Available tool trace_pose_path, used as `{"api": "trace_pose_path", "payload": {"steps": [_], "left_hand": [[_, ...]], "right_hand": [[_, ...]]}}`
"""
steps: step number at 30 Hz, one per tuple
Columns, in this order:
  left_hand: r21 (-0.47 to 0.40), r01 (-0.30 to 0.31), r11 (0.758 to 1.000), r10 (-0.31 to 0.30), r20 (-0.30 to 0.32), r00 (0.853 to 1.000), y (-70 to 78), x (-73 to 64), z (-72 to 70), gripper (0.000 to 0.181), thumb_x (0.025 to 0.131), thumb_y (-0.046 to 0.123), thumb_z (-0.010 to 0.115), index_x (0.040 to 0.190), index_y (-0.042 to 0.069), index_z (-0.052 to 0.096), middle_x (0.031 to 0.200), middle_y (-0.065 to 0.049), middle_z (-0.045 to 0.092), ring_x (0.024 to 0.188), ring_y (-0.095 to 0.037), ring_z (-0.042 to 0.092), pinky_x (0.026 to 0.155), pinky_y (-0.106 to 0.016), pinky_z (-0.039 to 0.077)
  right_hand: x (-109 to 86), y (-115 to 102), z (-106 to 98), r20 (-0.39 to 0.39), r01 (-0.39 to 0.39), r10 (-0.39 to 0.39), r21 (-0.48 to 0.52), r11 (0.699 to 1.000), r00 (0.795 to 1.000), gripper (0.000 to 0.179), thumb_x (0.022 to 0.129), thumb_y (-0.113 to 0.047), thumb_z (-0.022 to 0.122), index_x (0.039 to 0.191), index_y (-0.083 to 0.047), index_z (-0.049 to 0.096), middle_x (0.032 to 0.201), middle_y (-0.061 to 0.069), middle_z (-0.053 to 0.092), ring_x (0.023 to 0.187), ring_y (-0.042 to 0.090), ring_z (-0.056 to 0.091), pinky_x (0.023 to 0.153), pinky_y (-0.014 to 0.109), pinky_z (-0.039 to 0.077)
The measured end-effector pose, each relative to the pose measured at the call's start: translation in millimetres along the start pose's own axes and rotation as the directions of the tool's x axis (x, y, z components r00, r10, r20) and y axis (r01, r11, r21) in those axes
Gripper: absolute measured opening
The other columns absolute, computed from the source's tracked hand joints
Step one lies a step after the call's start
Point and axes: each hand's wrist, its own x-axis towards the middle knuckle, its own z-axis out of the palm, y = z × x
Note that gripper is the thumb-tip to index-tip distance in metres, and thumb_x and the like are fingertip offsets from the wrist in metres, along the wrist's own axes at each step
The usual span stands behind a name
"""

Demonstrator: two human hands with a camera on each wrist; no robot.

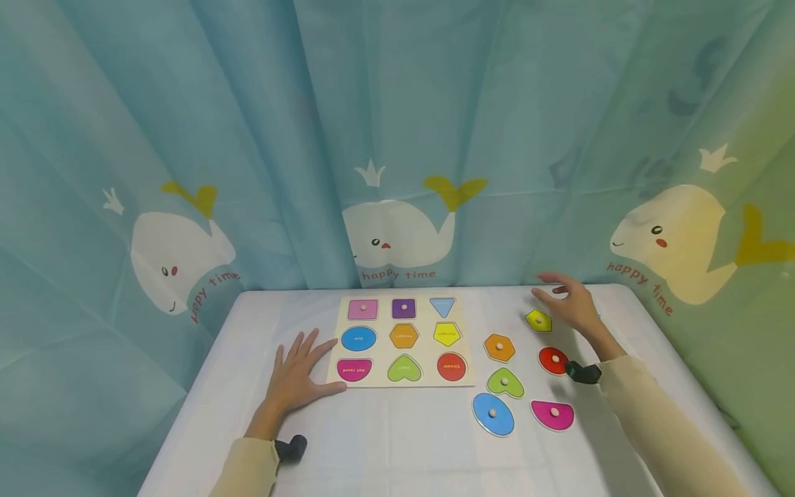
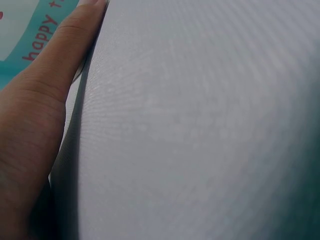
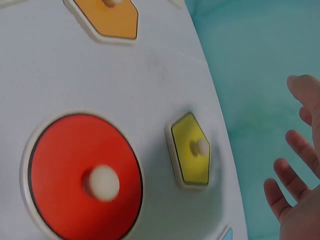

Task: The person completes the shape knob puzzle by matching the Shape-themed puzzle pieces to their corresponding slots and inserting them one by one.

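My left hand (image 1: 297,381) lies with fingers spread at the left edge of a cream shape-puzzle board (image 1: 380,356), thumb and fingertips right at its side. In the left wrist view the thumb (image 2: 47,85) stretches along the white cloth. My right hand (image 1: 574,307) hovers at the far right, fingers loosely bent and holding nothing. Just beside it is a yellow pentagon piece (image 1: 539,320) with a small knob, lying on the table. A red circle piece (image 3: 85,175) lies nearer, below the wrist. Part of a light blue piece (image 3: 228,234) peeks out, mostly hidden by the right hand.
A pink square piece (image 1: 363,308) and a purple square piece (image 1: 404,308) sit in the board. Right of it lie an orange hexagon piece (image 1: 499,348), a green heart piece (image 1: 506,382), a blue oval piece (image 1: 493,414) and a magenta half-round piece (image 1: 553,415). A whale-print curtain (image 1: 397,138) hangs behind.
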Motion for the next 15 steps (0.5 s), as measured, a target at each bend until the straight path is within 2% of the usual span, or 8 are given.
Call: {"api": "trace_pose_path", "payload": {"steps": [7, 11, 15], "left_hand": [[0.012, 0.001, 1.0, -0.001, -0.002, 1.0, -0.6, -1.1, 1.3, 0.096, 0.07, 0.07, 0.079, 0.151, 0.025, 0.052, 0.164, -0.018, 0.033, 0.152, -0.048, 0.02, 0.114, -0.079, 0.007], [0.012, 0.007, 1.0, -0.007, 0.012, 1.0, -0.2, -1.0, 1.0, 0.096, 0.071, 0.071, 0.078, 0.151, 0.026, 0.052, 0.165, -0.017, 0.032, 0.152, -0.048, 0.019, 0.114, -0.079, 0.006], [0.014, 0.006, 1.0, -0.006, 0.01, 1.0, 0.1, 0.7, 0.0, 0.096, 0.071, 0.07, 0.078, 0.152, 0.026, 0.051, 0.165, -0.017, 0.032, 0.153, -0.047, 0.019, 0.114, -0.079, 0.006]], "right_hand": [[-10.0, 16.6, -10.9, -0.026, -0.051, 0.051, -0.018, 0.999, 0.998, 0.058, 0.102, -0.042, 0.063, 0.145, -0.006, 0.054, 0.147, 0.027, 0.05, 0.126, 0.051, 0.049, 0.098, 0.068, 0.048], [-15.7, 28.7, -17.3, -0.038, -0.105, 0.105, -0.021, 0.994, 0.994, 0.06, 0.102, -0.044, 0.062, 0.146, -0.005, 0.053, 0.148, 0.028, 0.048, 0.128, 0.052, 0.046, 0.094, 0.065, 0.052], [-19.8, 42.7, -24.7, -0.049, -0.145, 0.145, -0.008, 0.989, 0.988, 0.062, 0.102, -0.047, 0.061, 0.147, -0.005, 0.052, 0.149, 0.029, 0.046, 0.13, 0.053, 0.045, 0.096, 0.067, 0.049]]}}
